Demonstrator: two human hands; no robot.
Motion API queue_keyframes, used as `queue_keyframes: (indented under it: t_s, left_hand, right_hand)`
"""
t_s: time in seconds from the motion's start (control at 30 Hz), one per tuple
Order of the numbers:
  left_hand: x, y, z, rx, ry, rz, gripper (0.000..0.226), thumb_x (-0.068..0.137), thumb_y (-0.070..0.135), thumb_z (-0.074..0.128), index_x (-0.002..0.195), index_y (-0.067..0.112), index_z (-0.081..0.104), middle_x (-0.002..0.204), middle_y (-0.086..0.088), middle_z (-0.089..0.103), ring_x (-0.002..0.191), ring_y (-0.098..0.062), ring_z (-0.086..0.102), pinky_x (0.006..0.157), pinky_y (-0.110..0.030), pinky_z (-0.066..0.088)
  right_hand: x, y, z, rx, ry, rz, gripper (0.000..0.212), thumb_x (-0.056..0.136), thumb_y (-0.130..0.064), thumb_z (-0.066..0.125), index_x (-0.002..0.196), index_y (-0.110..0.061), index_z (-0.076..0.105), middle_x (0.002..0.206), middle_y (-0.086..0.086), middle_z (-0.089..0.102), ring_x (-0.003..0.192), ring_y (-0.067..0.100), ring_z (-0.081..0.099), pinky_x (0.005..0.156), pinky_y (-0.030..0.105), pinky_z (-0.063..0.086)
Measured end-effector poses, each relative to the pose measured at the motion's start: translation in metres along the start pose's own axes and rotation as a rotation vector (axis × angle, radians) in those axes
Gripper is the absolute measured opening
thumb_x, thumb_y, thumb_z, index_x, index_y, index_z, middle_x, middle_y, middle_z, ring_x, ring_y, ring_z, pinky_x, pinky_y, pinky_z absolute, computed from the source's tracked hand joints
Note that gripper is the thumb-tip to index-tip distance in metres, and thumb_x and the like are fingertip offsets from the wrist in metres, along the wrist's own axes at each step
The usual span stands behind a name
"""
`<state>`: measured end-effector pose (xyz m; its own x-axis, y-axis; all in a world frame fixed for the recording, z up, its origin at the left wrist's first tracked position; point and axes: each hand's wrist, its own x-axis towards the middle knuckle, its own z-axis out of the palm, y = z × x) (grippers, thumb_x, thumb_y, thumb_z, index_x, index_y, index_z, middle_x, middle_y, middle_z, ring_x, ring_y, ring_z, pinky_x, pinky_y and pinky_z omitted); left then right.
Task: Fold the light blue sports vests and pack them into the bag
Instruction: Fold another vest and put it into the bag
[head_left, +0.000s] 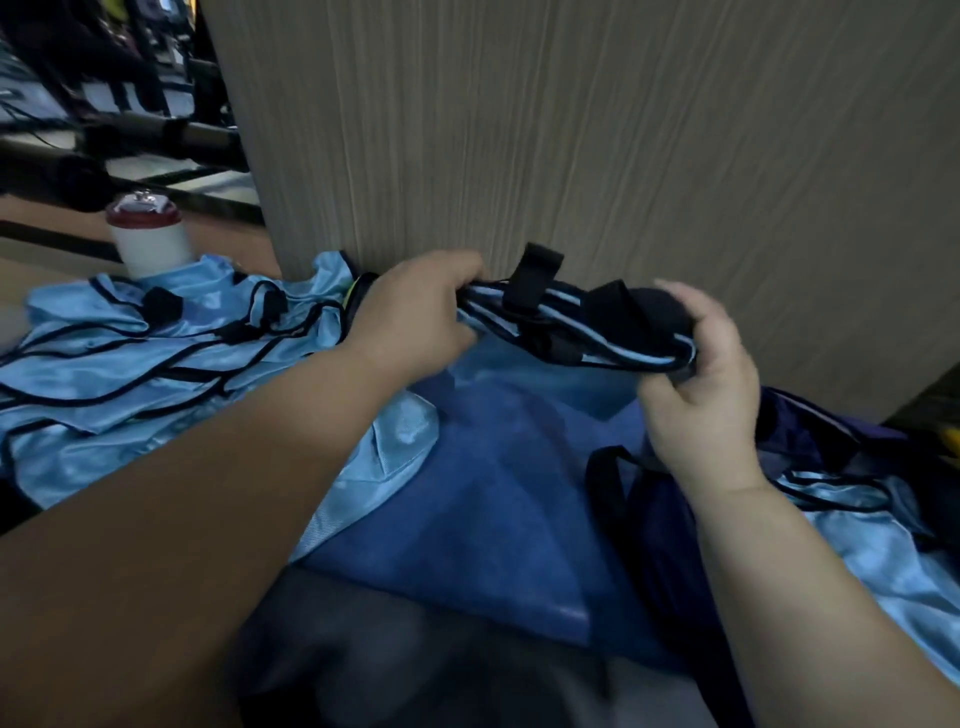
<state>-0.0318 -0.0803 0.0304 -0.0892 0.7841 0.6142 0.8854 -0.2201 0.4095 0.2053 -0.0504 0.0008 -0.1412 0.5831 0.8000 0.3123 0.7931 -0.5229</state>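
Nearest the camera, at 6 o'clock, lies one blue mesh bag (493, 499) beneath both forearms. Just beyond it, the left hand (415, 306) and right hand (696, 384) each clutch one end of a gathered vest bundle (571, 343). Its long axis runs 9 to 3 o'clock and dips slightly rightward. A vest heap (130, 374) sprawls at 9 o'clock, its count unclear, and one loose vest (872, 551) lies at 4 o'clock. One white bottle (148, 244) stands at 10 o'clock beside a wood-grain panel (623, 156).

It is looking like a sports room: black equipment bars (156, 137) are standing beside a wood-grain panel (571, 130).
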Motion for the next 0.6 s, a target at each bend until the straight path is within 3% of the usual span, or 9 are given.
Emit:
queue_keyframes:
  t_s: [0.07, 0.13, 0.23, 0.33, 0.43, 0.53, 0.6]
  left_hand:
    - [-0.01, -0.004, -0.001, 0.079, 0.056, 0.086, 0.02, 0.068, 0.005, 0.071, 0.083, 0.013, 0.06, 0.082, -0.004, 0.061, 0.079, -0.028, 0.058, 0.068, -0.037, 0.045]
    - [-0.031, -0.019, 0.008, 0.176, -0.021, 0.197, 0.024, 0.061, 0.005, 0.075, 0.08, 0.013, 0.062, 0.077, -0.003, 0.061, 0.076, -0.03, 0.059, 0.068, -0.034, 0.041]
    - [-0.078, -0.047, 0.022, 0.157, -0.42, 0.14, 0.031, 0.064, 0.008, 0.074, 0.091, 0.02, 0.065, 0.089, 0.006, 0.059, 0.085, -0.019, 0.058, 0.07, -0.026, 0.037]
    - [-0.102, -0.057, 0.027, 0.107, -0.823, -0.02, 0.033, 0.074, 0.014, 0.071, 0.082, 0.039, 0.052, 0.089, 0.017, 0.048, 0.089, -0.01, 0.05, 0.071, -0.025, 0.038]
    - [-0.1, -0.054, 0.023, 0.091, -0.917, -0.038, 0.038, 0.072, 0.027, 0.081, 0.073, 0.039, 0.045, 0.084, 0.013, 0.053, 0.08, -0.008, 0.053, 0.069, -0.027, 0.044]
    - [-0.103, -0.055, 0.015, -0.036, -0.97, -0.118, 0.035, 0.07, 0.027, 0.085, 0.08, 0.039, 0.054, 0.083, 0.017, 0.06, 0.076, 0.003, 0.056, 0.066, -0.014, 0.042]
    - [-0.102, -0.054, 0.009, -0.142, -1.002, -0.159, 0.03, 0.073, 0.024, 0.084, 0.087, 0.038, 0.062, 0.088, 0.018, 0.067, 0.082, 0.005, 0.061, 0.073, -0.014, 0.046]
  right_hand:
    - [-0.009, 0.01, 0.001, -0.133, -0.067, -0.064, 0.054, 0.07, 0.012, 0.056, 0.118, -0.012, 0.063, 0.115, -0.007, 0.06, 0.107, 0.006, 0.057, 0.098, 0.007, 0.036]
    - [-0.022, 0.024, 0.003, -0.235, -0.263, -0.051, 0.047, 0.063, 0.006, 0.058, 0.108, -0.007, 0.069, 0.105, 0.003, 0.066, 0.101, 0.018, 0.061, 0.091, 0.008, 0.038]
    - [-0.046, 0.036, 0.006, -0.286, -0.789, 0.087, 0.033, 0.067, -0.005, 0.073, 0.097, -0.02, 0.071, 0.094, -0.005, 0.061, 0.095, 0.021, 0.064, 0.08, 0.015, 0.042]
    - [-0.064, 0.034, 0.008, -0.305, -1.103, 0.133, 0.03, 0.066, -0.018, 0.084, 0.092, -0.018, 0.068, 0.093, -0.006, 0.056, 0.089, 0.013, 0.058, 0.076, 0.018, 0.043]
    - [-0.067, 0.026, 0.004, -0.301, -1.165, 0.252, 0.042, 0.063, -0.025, 0.089, 0.099, -0.021, 0.067, 0.102, -0.009, 0.057, 0.097, 0.009, 0.057, 0.085, 0.022, 0.047]
    - [-0.066, 0.02, -0.005, -0.167, -1.158, 0.412, 0.04, 0.063, -0.027, 0.09, 0.091, -0.037, 0.064, 0.097, -0.02, 0.064, 0.095, -0.001, 0.062, 0.083, 0.015, 0.046]
    - [-0.067, 0.018, -0.009, -0.035, -1.122, 0.521, 0.036, 0.067, -0.022, 0.089, 0.096, -0.032, 0.068, 0.098, -0.017, 0.071, 0.096, 0.0, 0.066, 0.089, 0.02, 0.05]
